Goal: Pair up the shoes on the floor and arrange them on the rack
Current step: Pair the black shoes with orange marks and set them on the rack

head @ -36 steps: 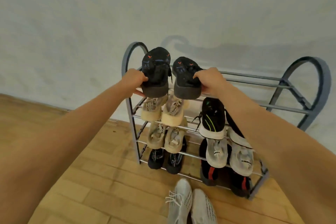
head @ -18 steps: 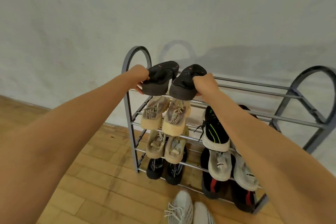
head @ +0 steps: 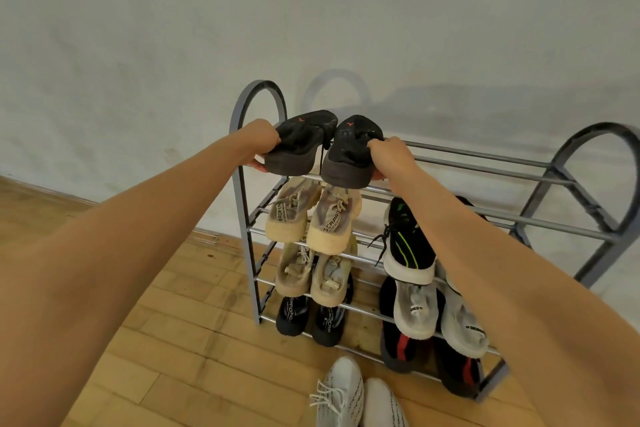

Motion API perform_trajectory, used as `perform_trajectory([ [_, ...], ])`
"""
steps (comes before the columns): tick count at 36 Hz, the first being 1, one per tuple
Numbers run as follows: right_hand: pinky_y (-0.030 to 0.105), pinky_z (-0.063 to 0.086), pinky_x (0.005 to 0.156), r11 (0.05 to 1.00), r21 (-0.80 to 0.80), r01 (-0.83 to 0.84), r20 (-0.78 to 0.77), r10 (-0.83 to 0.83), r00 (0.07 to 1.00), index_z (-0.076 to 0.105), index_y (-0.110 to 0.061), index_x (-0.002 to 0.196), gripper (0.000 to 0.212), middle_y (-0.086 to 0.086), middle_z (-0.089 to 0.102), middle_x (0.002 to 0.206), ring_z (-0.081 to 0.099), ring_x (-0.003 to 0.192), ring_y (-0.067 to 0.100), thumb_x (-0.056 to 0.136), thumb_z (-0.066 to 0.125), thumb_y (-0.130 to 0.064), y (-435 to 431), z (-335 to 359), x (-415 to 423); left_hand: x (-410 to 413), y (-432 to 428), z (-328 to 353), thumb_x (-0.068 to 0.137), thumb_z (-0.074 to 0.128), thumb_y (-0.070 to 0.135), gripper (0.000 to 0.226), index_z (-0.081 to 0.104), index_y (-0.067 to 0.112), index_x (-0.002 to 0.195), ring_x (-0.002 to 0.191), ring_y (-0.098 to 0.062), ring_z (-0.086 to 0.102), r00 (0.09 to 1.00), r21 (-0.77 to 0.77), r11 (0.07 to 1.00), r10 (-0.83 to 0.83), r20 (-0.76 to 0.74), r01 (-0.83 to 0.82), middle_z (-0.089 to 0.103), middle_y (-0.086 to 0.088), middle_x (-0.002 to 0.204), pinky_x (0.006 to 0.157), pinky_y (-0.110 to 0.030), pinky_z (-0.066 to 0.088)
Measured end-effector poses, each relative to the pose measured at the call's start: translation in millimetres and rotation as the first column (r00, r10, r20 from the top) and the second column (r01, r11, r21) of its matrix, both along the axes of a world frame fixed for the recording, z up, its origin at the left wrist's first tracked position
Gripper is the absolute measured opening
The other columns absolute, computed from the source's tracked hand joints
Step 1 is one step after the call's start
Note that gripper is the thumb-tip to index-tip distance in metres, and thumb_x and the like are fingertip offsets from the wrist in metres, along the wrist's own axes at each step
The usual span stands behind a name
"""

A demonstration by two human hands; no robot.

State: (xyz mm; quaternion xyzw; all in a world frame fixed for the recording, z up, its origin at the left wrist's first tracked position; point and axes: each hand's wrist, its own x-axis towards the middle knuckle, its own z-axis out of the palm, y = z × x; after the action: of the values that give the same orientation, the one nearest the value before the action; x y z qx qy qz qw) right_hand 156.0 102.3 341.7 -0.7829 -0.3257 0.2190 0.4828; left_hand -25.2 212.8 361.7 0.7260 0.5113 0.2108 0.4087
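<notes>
A grey metal shoe rack stands against the wall. My left hand grips the heel of one black shoe, and my right hand grips the heel of its twin. Both shoes lie side by side, toes toward the wall, on the left end of the top shelf bars. Below them sit a beige pair, a tan pair and a black pair. My right forearm hides part of the right column.
The right column holds a black shoe with green stripes, a grey-white pair and a black-and-red pair. A white pair of sneakers rests on the wooden floor in front. The top shelf's right part is bare bars.
Both hands have lowered the black pair from upright, soles facing me, to lying flat on the top shelf. The view has tilted slightly.
</notes>
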Motion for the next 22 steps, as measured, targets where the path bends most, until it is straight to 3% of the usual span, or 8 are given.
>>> perform_trajectory([
  [2, 0.04, 0.055, 0.087, 1.0, -0.007, -0.002, 0.005, 0.002, 1.0, 0.051, -0.005, 0.124, 0.04, 0.016, 0.063, 0.112, 0.065, 0.093, 0.029, 0.095, 0.039, -0.03, -4, 1, -2, -2, -4, -4, 0.098, 0.041, 0.013, 0.019, 0.054, 0.003, 0.108, 0.08, -0.021, 0.06, 0.998, -0.012, 1.0, 0.025, 0.054, -0.024, 0.059, -0.014, 0.097, 0.067, -0.033, 0.055],
  [5, 0.04, 0.051, 0.093, 1.0, -0.003, -0.011, -0.015, 0.011, 1.0, 0.051, -0.005, 0.124, 0.046, 0.013, 0.061, 0.113, 0.059, 0.099, 0.026, 0.097, 0.033, -0.038, -12, 2, -5, -7, -14, -13, 0.099, 0.039, 0.017, 0.029, 0.051, 0.004, 0.122, 0.095, -0.026, 0.061, 0.98, -0.059, 0.996, 0.078, 0.184, -0.068, 0.059, -0.016, 0.111, 0.074, -0.035, 0.056],
  [9, 0.028, 0.04, 0.066, 0.999, 0.032, -0.036, 0.078, 0.033, 0.996, 0.051, -0.01, 0.103, 0.037, 0.006, 0.053, 0.087, 0.051, 0.08, 0.019, 0.099, 0.03, -0.039, -31, 2, -15, -14, -39, -26, 0.099, 0.037, 0.02, 0.033, 0.049, 0.007, 0.127, 0.099, -0.02, 0.056, 0.925, -0.039, 0.988, 0.156, 0.346, -0.152, 0.057, -0.013, 0.116, 0.082, -0.033, 0.052],
  [11, 0.024, 0.04, 0.072, 0.991, 0.127, -0.048, 0.199, 0.022, 0.98, 0.054, -0.01, 0.113, 0.037, 0.008, 0.059, 0.107, 0.055, 0.087, 0.015, 0.099, 0.034, -0.037, -45, -4, -20, -17, -57, -33, 0.099, 0.035, 0.021, 0.033, 0.05, 0.008, 0.126, 0.087, -0.009, 0.051, 0.924, 0.103, 0.976, 0.144, 0.356, -0.191, 0.056, -0.004, 0.104, 0.084, -0.031, 0.048],
  [13, 0.025, 0.037, 0.09, 0.969, 0.235, -0.071, 0.337, -0.013, 0.942, 0.05, -0.012, 0.13, 0.04, 0.005, 0.055, 0.129, 0.052, 0.114, 0.017, 0.098, 0.04, -0.034, -63, -13, -25, -20, -82, -44, 0.098, 0.039, 0.021, 0.034, 0.046, 0.01, 0.129, 0.089, -0.004, 0.049, 0.932, 0.273, 0.938, 0.11, 0.346, -0.212, 0.052, -0.001, 0.11, 0.084, -0.024, 0.045],
  [16, 0.023, 0.031, 0.098, 0.933, 0.296, -0.205, 0.547, 0.01, 0.837, 0.048, -0.015, 0.131, 0.037, 0.002, 0.051, 0.134, 0.045, 0.124, 0.016, 0.097, 0.046, -0.027, -98, -33, -33, -22, -122, -73, 0.095, 0.048, 0.021, 0.042, 0.039, 0.012, 0.136, 0.124, -0.016, 0.04, 0.959, 0.463, 0.872, 0.024, 0.283, -0.158, 0.043, -0.006, 0.137, 0.098, -0.023, 0.029],
  [19, 0.029, 0.039, 0.099, 0.906, 0.247, -0.345, 0.742, 0.053, 0.669, 0.055, -0.007, 0.122, 0.031, 0.008, 0.059, 0.121, 0.053, 0.114, 0.022, 0.093, 0.053, -0.018, -136, -62, -38, -23, -164, -110, 0.094, 0.051, 0.018, 0.042, 0.04, 0.012, 0.133, 0.124, -0.006, 0.031, 0.972, 0.62, 0.784, -0.17, 0.161, 0.034, 0.04, -0.005, 0.138, 0.102, -0.019, 0.024],
  [22, 0.043, 0.046, 0.096, 0.901, 0.147, -0.409, 0.857, 0.09, 0.507, 0.061, -0.003, 0.114, 0.027, 0.012, 0.064, 0.11, 0.06, 0.105, 0.028, 0.089, 0.059, -0.011, -167, -101, -37, -19, -196, -149, 0.092, 0.055, 0.016, 0.04, 0.047, 0.006, 0.13, 0.128, -0.017, 0.037, 0.954, 0.703, 0.67, -0.298, -0.038, 0.238, 0.043, -0.008, 0.136, 0.108, -0.029, 0.031],
])
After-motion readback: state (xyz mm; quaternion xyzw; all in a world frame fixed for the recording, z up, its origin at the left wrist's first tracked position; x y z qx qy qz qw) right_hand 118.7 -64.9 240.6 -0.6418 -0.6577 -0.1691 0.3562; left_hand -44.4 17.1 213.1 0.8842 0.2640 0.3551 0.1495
